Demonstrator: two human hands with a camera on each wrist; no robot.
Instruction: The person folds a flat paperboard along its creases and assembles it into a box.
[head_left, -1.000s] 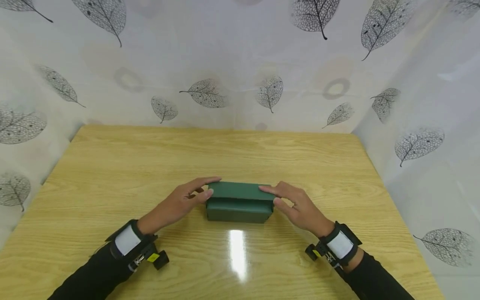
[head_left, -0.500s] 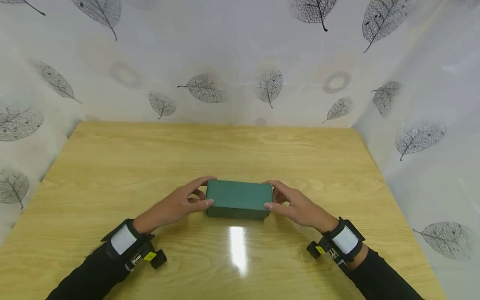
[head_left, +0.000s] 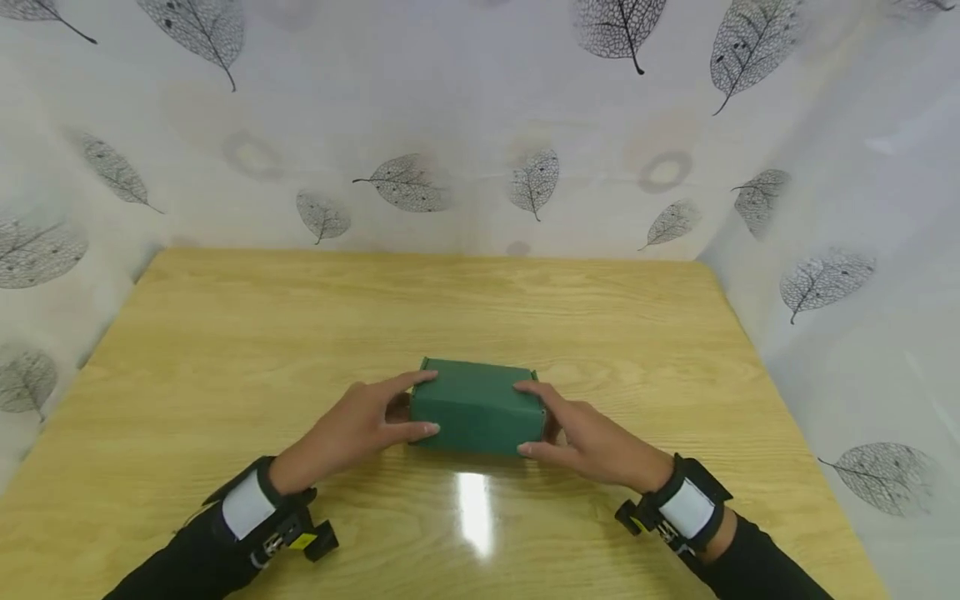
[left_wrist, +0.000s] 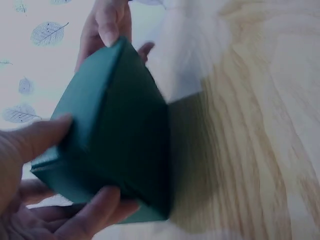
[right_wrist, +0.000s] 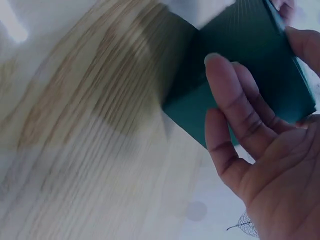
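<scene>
A green cardboard box (head_left: 476, 408) with its lid down is between my two hands, near the middle of the table. It looks tilted, with its top and one long side showing. At the left end, my left hand (head_left: 356, 429) holds the box with the thumb on the long side and the index finger over the top. My right hand (head_left: 603, 437) grips the opposite end in much the same way. In the right wrist view, several fingers (right_wrist: 232, 100) of that hand lie along the box's end. Whether the box's underside touches the table cannot be told.
The wood-grain table (head_left: 480, 308) stretches out around the box, with a bright light reflection in front. A pale curtain (head_left: 465, 100) printed with leaves hangs behind the table and along its sides.
A second ago the lid stood slightly raised above a gap; half a second ago it lay flat. Now the box is tilted, and my fingers reach further over its ends.
</scene>
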